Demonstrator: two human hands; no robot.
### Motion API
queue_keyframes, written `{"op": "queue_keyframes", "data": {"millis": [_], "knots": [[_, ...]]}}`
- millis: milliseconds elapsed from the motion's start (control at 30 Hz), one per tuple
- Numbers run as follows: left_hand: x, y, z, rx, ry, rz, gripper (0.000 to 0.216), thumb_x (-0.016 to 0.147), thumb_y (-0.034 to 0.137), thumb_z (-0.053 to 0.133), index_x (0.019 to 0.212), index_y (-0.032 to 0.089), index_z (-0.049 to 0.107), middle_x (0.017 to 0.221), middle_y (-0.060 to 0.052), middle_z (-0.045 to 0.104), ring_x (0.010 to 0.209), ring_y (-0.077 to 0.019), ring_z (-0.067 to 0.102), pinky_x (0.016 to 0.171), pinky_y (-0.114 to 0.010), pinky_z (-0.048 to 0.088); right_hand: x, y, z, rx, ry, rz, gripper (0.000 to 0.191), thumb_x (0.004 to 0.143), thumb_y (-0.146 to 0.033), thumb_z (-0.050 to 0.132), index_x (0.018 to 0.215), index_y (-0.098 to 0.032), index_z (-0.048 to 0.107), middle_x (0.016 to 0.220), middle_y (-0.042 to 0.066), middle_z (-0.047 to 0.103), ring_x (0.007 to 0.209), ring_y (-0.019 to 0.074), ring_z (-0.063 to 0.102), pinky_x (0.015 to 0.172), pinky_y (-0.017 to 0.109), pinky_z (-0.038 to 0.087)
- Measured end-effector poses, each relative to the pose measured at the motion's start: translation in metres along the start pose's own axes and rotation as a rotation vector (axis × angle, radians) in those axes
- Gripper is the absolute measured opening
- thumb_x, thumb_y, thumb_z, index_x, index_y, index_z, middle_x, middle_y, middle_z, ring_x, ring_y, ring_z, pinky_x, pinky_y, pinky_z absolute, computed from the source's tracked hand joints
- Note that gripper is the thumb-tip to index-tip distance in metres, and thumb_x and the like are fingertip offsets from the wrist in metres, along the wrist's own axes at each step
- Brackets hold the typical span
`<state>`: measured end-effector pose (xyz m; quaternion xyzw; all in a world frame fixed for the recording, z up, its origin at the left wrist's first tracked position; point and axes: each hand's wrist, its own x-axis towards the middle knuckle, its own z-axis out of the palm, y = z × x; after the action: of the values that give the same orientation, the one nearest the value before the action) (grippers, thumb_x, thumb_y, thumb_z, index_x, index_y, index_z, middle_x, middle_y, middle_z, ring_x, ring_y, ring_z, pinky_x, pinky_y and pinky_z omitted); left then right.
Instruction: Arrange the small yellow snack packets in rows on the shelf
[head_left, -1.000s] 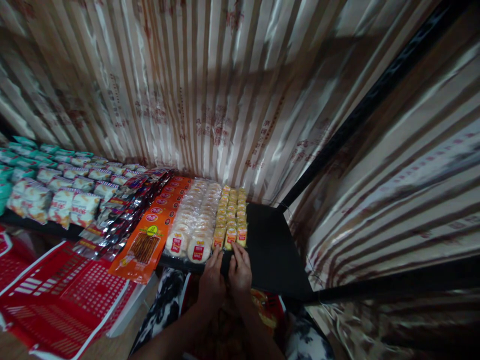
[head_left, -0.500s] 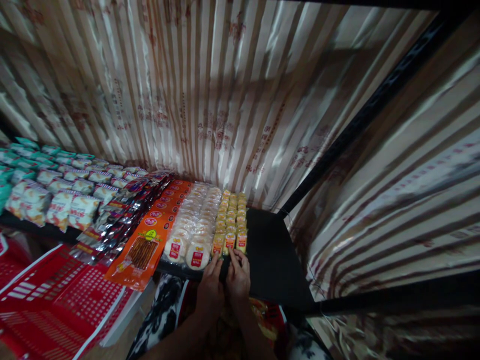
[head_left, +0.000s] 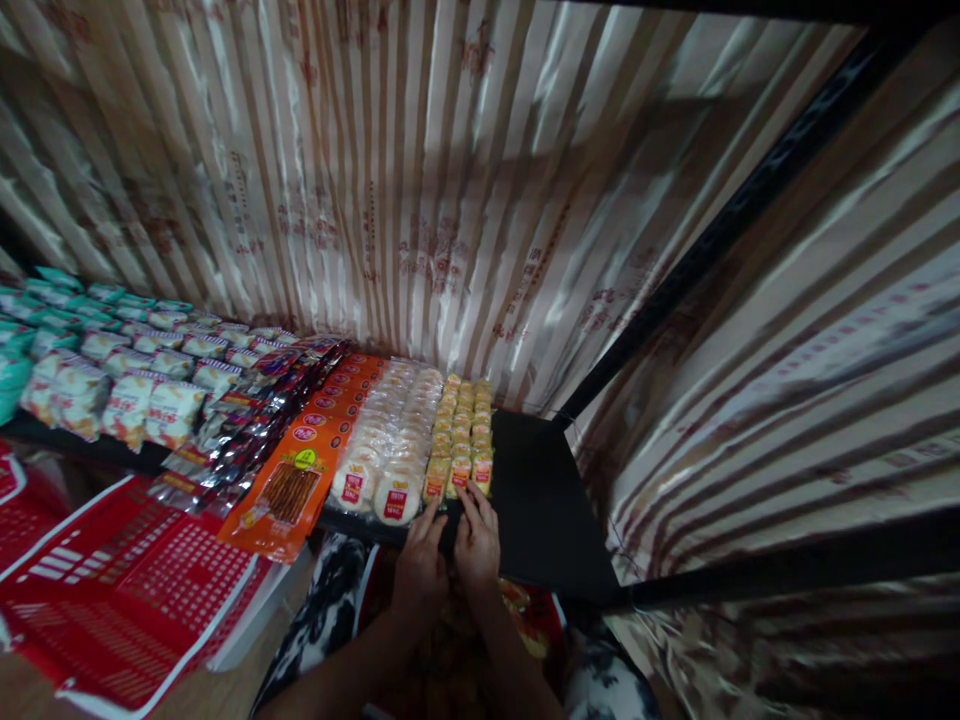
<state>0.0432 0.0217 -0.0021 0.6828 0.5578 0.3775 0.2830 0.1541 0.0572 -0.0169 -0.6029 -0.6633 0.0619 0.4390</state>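
Note:
Small yellow snack packets (head_left: 460,437) with orange-red labels stand in three rows running back across the black shelf (head_left: 536,510). My left hand (head_left: 421,560) is at the front of the left row, its fingers stretched toward the lowest packet. Beside it, my right hand (head_left: 478,540) rests its extended fingertips against the front packets of the middle and right rows. Neither hand appears to grip anything. Directly left of the yellow rows lie two rows of round white crackers (head_left: 397,490) in clear wrappers with red labels.
Further left are orange snack bags (head_left: 289,490), dark shiny packets (head_left: 240,430), white bags (head_left: 172,410) and green bags (head_left: 11,375). Red baskets (head_left: 135,580) stand below the shelf's left part. Another container with yellow packets (head_left: 525,615) sits beneath my arms. A black post (head_left: 675,270) slants up at right.
The view has shifted slightly, so the shelf goods sit a little higher in the picture. My hands stay at the front of the yellow packets, with the right fingertips now slightly higher.

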Motion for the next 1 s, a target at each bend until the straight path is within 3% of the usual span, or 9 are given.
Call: {"op": "queue_keyframes", "data": {"millis": [167,300,467,567,700,833,900,1000], "knots": [[-0.016,0.007,-0.01,-0.061,0.04,0.0,0.044,0.07,0.004,0.034,0.102,0.017,0.062,0.124,-0.009,0.055,0.116,-0.019,0.048,0.101,-0.04,0.039,-0.001,0.001,0.0,-0.022,-0.053,0.0,0.047,0.079,-0.01,0.032,0.119,-0.02,0.056,0.122,0.009,0.054,0.111,0.0205,0.047,0.093,0.041,0.043],[-0.04,0.002,-0.019,-0.123,-0.044,-0.028,0.037,0.071,0.004,0.035,0.09,0.019,0.063,0.101,-0.007,0.063,0.099,-0.0154,0.056,0.091,-0.032,0.046,-0.001,0.0,0.002,0.005,-0.037,0.025,0.046,0.078,-0.009,0.033,0.114,-0.019,0.06,0.121,0.009,0.054,0.107,0.0199,0.048,0.093,0.042,0.042],[-0.068,-0.033,-0.019,-0.007,-0.163,-0.296,0.033,0.068,0.005,0.038,0.083,0.016,0.065,0.092,-0.007,0.065,0.091,-0.0166,0.059,0.085,-0.031,0.047,-0.005,-0.011,-0.007,0.19,0.044,0.045,0.037,0.082,-0.014,0.034,0.106,-0.018,0.062,0.12,0.012,0.051,0.106,0.0189,0.052,0.085,0.037,0.049],[-0.075,-0.053,-0.018,0.071,-0.25,-0.431,0.032,0.071,0.009,0.041,0.088,0.015,0.066,0.093,-0.009,0.067,0.091,-0.0189,0.06,0.084,-0.032,0.047,-0.023,-0.021,-0.016,0.221,0.025,0.014,0.031,0.084,-0.017,0.038,0.103,-0.017,0.062,0.109,0.011,0.058,0.101,0.0176,0.055,0.085,0.035,0.049],[-0.074,-0.062,-0.018,0.066,-0.402,-0.386,0.036,0.078,0.015,0.038,0.1,0.019,0.065,0.101,-0.008,0.068,0.099,-0.0181,0.06,0.087,-0.03,0.046,-0.064,-0.021,-0.016,0.2,-0.225,0.101,0.029,0.085,-0.023,0.039,0.101,-0.018,0.063,0.097,0.009,0.066,0.088,0.0163,0.062,0.081,0.032,0.05],[-0.073,-0.068,-0.011,0.196,-0.649,-0.47,0.033,0.082,0.019,0.038,0.097,0.015,0.066,0.098,-0.012,0.069,0.093,-0.0204,0.063,0.083,-0.03,0.047,-0.103,-0.004,-0.004,0.078,-0.727,0.309,0.033,0.083,-0.022,0.038,0.103,-0.017,0.064,0.102,0.01,0.068,0.094,0.0185,0.063,0.086,0.031,0.046],[-0.077,-0.07,-0.006,0.2,-0.706,-0.453,0.03,0.082,0.021,0.042,0.099,0.014,0.066,0.098,-0.013,0.068,0.093,-0.0226,0.063,0.084,-0.033,0.046,-0.119,0.005,0.002,0.05,-0.912,0.379,0.035,0.081,-0.018,0.038,0.104,-0.016,0.064,0.106,0.011,0.067,0.097,0.0189,0.062,0.086,0.029,0.044],[-0.085,-0.072,0.003,0.214,-0.731,-0.423,0.036,0.08,0.019,0.046,0.114,0.014,0.058,0.111,-0.016,0.063,0.103,-0.0263,0.058,0.091,-0.037,0.041,-0.133,0.014,0.008,0.052,-0.989,0.449,0.034,0.078,-0.014,0.04,0.098,-0.016,0.067,0.102,0.011,0.069,0.093,0.0193,0.063,0.082,0.027,0.045]]}}
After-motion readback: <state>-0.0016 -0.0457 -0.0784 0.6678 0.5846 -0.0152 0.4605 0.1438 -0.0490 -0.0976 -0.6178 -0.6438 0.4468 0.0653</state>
